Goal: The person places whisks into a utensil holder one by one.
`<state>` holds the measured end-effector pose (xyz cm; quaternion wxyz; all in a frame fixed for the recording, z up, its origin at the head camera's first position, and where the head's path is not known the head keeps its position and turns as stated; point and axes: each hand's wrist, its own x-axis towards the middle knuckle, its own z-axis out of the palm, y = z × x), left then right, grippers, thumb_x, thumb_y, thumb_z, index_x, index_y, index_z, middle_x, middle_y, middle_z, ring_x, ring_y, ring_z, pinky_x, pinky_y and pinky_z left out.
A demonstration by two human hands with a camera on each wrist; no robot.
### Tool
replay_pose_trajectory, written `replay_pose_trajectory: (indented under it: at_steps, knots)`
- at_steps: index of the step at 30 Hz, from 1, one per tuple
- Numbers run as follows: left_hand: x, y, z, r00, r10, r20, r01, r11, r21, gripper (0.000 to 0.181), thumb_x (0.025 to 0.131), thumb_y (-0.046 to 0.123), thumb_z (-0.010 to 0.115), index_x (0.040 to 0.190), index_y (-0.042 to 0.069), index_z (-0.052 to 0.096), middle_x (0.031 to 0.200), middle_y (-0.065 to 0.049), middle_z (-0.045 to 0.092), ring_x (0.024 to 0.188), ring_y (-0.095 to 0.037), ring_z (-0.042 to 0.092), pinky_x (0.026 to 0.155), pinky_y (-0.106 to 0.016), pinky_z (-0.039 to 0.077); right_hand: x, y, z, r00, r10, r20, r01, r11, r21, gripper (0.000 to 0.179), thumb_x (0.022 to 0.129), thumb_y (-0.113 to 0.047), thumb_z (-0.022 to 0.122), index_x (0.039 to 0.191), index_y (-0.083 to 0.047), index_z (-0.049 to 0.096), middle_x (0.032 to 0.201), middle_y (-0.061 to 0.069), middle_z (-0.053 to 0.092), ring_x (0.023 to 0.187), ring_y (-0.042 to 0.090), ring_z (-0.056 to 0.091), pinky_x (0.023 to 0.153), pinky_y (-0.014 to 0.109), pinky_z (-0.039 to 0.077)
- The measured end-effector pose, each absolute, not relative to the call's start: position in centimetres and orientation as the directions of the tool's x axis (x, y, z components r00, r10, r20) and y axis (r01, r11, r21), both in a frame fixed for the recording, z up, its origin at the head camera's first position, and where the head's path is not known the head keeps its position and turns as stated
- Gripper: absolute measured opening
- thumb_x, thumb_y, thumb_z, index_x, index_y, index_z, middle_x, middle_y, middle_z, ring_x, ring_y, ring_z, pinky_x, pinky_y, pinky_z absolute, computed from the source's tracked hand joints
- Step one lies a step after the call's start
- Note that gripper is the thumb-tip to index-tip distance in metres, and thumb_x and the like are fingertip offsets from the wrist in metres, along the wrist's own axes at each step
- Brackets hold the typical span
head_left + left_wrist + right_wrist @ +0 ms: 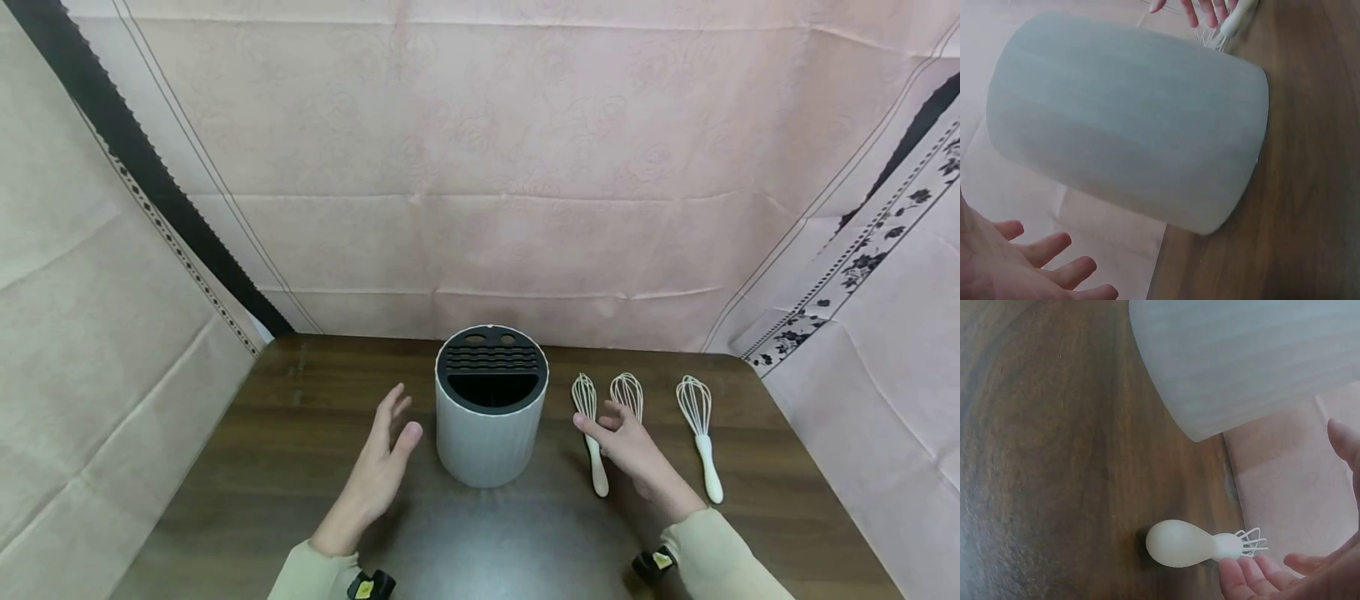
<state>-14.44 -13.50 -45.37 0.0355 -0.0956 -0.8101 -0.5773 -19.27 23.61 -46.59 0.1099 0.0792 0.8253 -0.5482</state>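
Standing on a brown wooden table (480,542), a pale grey cylindrical holder (486,446) with a black slotted top (492,360) separates the wide-spread left hand (377,471) from the right hand (630,446), relaxed fingers beside the leftmost white wire whisk (597,471), contact unclear.

Makeshift screened-off workspace, type of room unclear: wood-grained table (262,467), pale creased cloth (487,150) behind and both sides.
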Motion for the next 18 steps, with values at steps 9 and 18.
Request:
replay_pose_trajectory:
  at_steps: [9, 18]
  knots:
    - [-14.7, -12.6, -44.5, -0.979, 0.131, 0.155, 0.185, 0.264, 0.947, 0.056, 0.103, 0.041, 0.041, 0.152, 0.034, 0.015, 0.154, -0.011, 0.028, 0.142, -0.031, 0.025, 0.109, -0.059, 0.022, -18.9, 23.5, -47.4, -0.956, -0.002, -0.293, 0.266, 0.413, -0.871, 0.107, 0.078, -0.063, 0.069, 0.151, -0.005, 0.017, 0.144, 0.026, 0.03, 0.13, 0.038, 0.038, 0.103, 0.055, 0.035]
    - [-15.1, -11.7, -43.9, -0.96, 0.165, 0.226, 0.257, 0.204, 0.945, 0.055, 0.103, 0.036, 0.04, 0.153, 0.029, 0.019, 0.154, -0.01, 0.028, 0.141, -0.034, 0.025, 0.107, -0.063, 0.024, -19.1, 23.3, -48.0, -0.959, -0.007, -0.283, 0.255, 0.409, -0.876, 0.103, 0.08, -0.053, 0.073, 0.15, -0.002, 0.018, 0.143, 0.028, 0.031, 0.132, 0.041, 0.033, 0.105, 0.058, 0.031]
